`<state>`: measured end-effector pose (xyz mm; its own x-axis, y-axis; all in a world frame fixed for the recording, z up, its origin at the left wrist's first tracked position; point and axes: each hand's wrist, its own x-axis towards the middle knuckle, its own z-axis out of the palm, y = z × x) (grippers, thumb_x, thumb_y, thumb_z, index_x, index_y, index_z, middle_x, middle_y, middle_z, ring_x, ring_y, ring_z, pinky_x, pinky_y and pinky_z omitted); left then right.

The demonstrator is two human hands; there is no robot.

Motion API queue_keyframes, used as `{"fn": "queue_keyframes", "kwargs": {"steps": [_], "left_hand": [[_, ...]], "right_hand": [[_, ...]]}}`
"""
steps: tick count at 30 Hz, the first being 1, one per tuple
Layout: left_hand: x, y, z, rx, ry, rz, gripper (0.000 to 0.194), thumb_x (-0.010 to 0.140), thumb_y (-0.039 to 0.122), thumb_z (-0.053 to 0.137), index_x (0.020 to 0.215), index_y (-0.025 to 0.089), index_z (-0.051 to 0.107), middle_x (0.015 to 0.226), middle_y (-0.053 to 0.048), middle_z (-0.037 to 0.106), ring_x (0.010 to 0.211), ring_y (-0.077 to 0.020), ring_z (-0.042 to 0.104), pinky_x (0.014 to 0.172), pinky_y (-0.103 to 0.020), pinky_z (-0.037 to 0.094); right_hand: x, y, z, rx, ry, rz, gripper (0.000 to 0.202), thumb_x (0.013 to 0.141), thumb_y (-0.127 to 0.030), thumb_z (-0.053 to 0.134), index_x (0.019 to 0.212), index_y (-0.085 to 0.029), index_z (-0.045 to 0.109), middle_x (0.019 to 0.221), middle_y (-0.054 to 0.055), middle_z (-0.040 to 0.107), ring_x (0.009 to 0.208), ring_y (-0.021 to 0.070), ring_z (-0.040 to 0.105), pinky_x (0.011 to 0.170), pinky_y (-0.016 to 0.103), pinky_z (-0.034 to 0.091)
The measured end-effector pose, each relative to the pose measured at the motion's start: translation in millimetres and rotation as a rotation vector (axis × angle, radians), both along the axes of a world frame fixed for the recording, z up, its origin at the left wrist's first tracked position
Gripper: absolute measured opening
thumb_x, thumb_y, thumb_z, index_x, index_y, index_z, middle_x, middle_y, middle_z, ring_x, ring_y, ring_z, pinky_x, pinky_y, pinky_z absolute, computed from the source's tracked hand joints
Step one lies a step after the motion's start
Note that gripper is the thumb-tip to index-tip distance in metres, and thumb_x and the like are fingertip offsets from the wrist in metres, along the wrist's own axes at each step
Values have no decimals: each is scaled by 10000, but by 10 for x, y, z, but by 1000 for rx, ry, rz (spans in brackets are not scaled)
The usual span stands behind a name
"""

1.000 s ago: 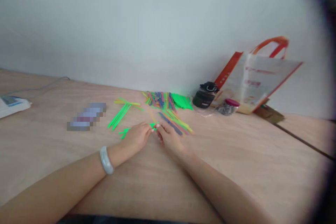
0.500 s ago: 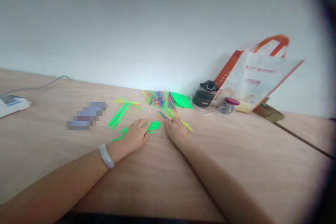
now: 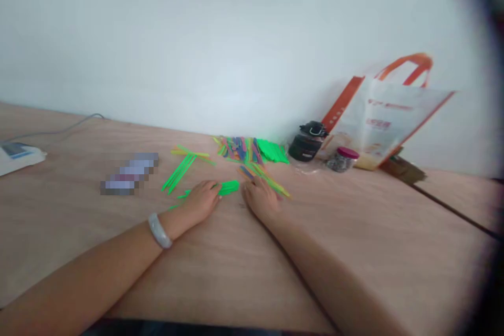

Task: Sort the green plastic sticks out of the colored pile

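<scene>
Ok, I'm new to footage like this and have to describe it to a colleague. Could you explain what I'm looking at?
There is no machine here: these are a person's bare hands, seen by one camera worn on the head, looking forward and down. Every picture comes from it.

The left hand rests over a bundle of green strips. The right hand touches loose coloured strips; its fingertips are too unclear to tell whether it grips any.

On the wooden table, a mixed pile of strips lies near the wall. To its right are a dark bottle, a red-lidded jar and a carrier bag.
</scene>
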<state>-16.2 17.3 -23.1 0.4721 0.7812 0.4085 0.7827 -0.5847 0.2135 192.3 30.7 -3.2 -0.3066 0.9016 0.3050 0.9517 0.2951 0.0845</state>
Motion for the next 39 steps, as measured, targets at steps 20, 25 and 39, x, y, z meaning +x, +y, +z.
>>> {"fn": "queue_keyframes", "kwargs": {"steps": [20, 25, 39], "left_hand": [[-578, 267, 199, 22, 165, 537, 255, 865, 223, 472, 1066, 111, 580, 1070, -151, 579, 1014, -267, 538, 876, -381, 437], [-692, 335, 187, -18, 177, 542, 246, 873, 182, 417, 984, 121, 627, 962, -118, 607, 933, -235, 574, 854, -341, 443], [18, -209, 319, 64, -9, 28, 223, 895, 177, 403, 1064, 174, 549, 981, -63, 577, 909, -186, 563, 810, -316, 475]], "right_hand": [[6, -100, -86, 24, 44, 87, 257, 879, -205, 421, 877, -162, 675, 938, 104, 617, 906, 198, 546, 801, 294, 409], [30, -100, -104, 32, 166, 102, 267, 878, -211, 414, 886, -171, 679, 947, 101, 623, 913, 199, 554, 822, 306, 411], [-126, -86, 65, -560, 1403, 186, 409, 782, -557, 494, 754, -161, 596, 618, 11, 586, 494, 103, 498, 462, 220, 370]]}}
